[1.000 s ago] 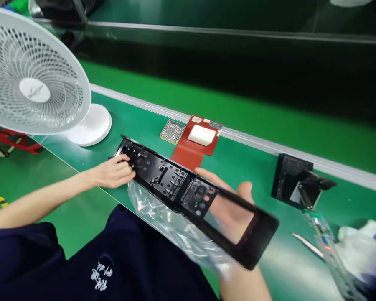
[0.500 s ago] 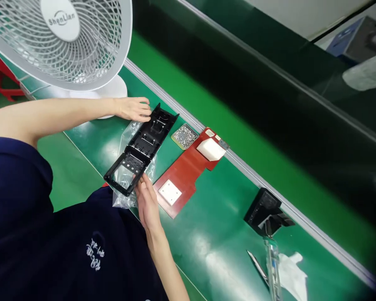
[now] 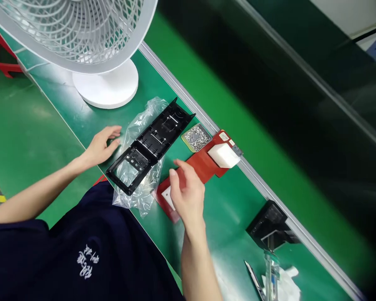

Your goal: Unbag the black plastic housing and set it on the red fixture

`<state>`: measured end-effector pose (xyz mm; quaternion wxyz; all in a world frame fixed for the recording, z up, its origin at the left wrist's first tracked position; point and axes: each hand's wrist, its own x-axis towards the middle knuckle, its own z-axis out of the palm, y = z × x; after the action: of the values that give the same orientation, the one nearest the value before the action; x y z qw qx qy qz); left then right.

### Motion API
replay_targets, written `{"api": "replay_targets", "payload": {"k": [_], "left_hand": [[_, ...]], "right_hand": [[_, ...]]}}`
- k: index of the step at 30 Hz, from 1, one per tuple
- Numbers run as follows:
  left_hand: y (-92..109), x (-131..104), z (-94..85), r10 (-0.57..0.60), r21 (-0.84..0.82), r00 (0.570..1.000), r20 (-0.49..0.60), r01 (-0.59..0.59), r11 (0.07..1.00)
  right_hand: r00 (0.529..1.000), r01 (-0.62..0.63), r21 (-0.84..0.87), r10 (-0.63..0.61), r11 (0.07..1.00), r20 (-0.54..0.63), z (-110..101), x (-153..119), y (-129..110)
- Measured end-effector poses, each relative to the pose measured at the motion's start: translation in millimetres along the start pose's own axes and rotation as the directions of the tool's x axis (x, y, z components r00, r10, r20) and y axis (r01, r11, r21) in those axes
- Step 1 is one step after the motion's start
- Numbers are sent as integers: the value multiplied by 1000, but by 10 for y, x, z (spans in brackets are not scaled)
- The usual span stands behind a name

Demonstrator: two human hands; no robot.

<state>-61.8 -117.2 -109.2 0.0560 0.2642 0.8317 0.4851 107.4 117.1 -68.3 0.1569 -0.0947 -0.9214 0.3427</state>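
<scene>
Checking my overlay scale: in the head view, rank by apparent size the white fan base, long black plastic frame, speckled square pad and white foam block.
1. Long black plastic frame, longest.
2. Round white fan base; it covers similar area, so first place is unsure.
3. White foam block and speckled square pad look alike; not ranked.

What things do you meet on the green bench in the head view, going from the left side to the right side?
left hand → black plastic frame on its clear bag → right hand → white block on the red mat → black fixture
</scene>
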Motion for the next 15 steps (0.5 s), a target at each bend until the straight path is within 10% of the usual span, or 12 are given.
{"api": "replay_targets", "payload": {"k": [3, 7, 15], "left_hand": [[6, -205, 94, -11, -2, 1000, -19, 11, 1000], [38, -292, 102, -5, 20, 1000, -24, 5, 1000], [53, -381, -55, 84, 101, 996, -42, -80, 992]], "right_hand": [[982, 180, -271, -158, 946, 101, 126, 527, 121], [940, 157, -564, 52, 810, 337, 345, 997, 117], [923, 167, -539, 61, 826, 380, 440, 1198, 135]]}}
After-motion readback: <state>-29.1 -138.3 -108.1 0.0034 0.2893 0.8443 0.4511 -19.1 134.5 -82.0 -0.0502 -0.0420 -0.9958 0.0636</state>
